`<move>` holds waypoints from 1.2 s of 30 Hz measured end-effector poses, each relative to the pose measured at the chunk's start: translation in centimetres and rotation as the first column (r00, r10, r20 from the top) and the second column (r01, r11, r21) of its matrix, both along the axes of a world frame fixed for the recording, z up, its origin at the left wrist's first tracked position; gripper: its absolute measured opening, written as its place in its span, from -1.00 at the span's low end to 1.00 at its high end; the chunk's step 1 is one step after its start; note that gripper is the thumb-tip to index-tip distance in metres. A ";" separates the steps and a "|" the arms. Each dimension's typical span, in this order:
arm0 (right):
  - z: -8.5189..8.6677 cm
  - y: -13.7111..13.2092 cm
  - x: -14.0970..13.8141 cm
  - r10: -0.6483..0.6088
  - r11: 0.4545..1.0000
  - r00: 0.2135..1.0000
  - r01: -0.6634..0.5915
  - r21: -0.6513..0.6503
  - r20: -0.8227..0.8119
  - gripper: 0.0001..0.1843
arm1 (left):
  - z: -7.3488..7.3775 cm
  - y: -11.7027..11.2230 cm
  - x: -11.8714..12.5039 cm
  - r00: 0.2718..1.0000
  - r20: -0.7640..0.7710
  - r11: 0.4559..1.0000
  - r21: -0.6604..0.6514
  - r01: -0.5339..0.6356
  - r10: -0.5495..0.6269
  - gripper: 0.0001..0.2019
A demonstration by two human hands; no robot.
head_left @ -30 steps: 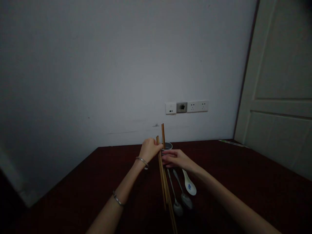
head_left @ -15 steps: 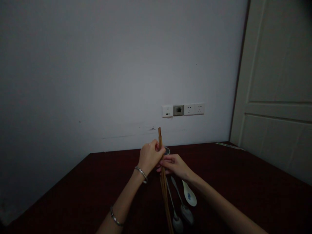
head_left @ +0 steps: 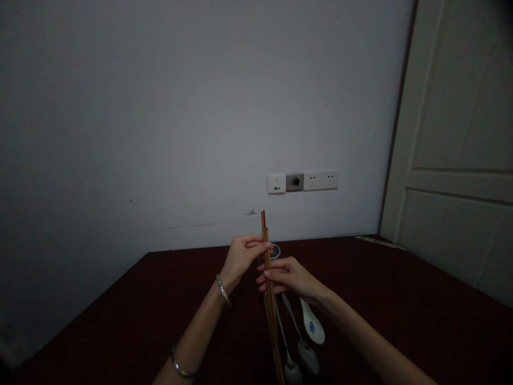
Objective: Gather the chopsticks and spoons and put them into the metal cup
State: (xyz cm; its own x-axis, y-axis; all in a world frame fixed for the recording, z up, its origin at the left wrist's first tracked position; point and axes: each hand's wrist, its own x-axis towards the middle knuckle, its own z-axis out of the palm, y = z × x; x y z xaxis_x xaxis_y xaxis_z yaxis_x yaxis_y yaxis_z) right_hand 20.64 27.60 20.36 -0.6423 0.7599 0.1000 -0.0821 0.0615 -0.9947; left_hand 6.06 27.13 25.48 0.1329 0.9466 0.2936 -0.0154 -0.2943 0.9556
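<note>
Several wooden chopsticks stand in a bundle between my hands, their upper ends uneven in height. My left hand pinches them near the top between thumb and fingers. Lower down, my right hand grips the same bundle, thumb in front and fingers behind. On the table below lie two metal spoons and a white ceramic soup spoon with a blue mark, close by my right forearm. Behind the hands, a round rimmed container is mostly hidden.
The dark red table runs back to a pale wall. Sockets and a switch are set in that wall. To the right stands a panelled door, with a thin patterned strip near the table's back right corner.
My left hand's fingers have straightened somewhat around the chopsticks, and one chopstick's top sits lower. My right hand has shifted slightly down, still on the bundle. The spoons lie as before.
</note>
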 end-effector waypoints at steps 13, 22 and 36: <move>7.4 -0.8 3.3 -0.432 0.670 0.896 0.391 0.631 -0.097 -0.73 | 1.8 -1.9 -0.9 0.998 -0.056 0.994 0.108 0.013 -0.007 -0.77; 7.9 -0.2 0.5 -0.404 0.526 0.886 0.429 0.735 -0.229 -0.78 | 1.8 -2.1 -0.8 0.993 -0.113 0.992 0.119 0.043 -0.030 -0.77; 7.5 0.1 1.1 -0.337 0.587 0.917 0.383 0.714 -0.215 -0.83 | 1.2 -1.6 -0.5 0.986 -0.161 0.994 0.089 0.060 -0.045 -0.78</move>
State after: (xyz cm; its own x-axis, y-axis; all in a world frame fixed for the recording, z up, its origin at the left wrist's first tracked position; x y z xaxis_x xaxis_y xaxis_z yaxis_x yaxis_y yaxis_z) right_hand 21.70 27.69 27.85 -0.3094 0.5884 0.7471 0.0619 0.7964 -0.6016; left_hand 5.58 25.49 26.66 0.2338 0.9064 0.3519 0.1162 -0.3853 0.9154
